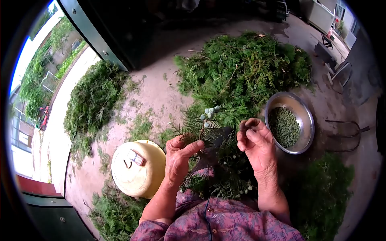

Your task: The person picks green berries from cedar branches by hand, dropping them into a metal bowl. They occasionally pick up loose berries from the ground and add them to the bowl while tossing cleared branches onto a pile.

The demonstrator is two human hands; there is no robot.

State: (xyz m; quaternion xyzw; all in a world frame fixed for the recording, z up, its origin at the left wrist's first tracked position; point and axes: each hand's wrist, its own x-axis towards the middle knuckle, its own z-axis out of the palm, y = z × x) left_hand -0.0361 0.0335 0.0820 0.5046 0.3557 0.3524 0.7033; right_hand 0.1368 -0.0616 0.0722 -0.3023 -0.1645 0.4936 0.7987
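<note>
My left hand is closed on a green sprig, its thumb pressed against the stem. Pale blue-green cones cluster at the sprig's upper end. To the right, my right hand is raised with fingers curled together, apart from the sprig; whatever it may hold is too small to make out. More leafy branches with cones lie across my lap below both hands. Just right of my right hand sits a metal bowl partly filled with small green cones.
A large heap of branches lies ahead, with others at the left, lower left and lower right. An upturned cream tub carries a small box. A metal fork head lies at the right.
</note>
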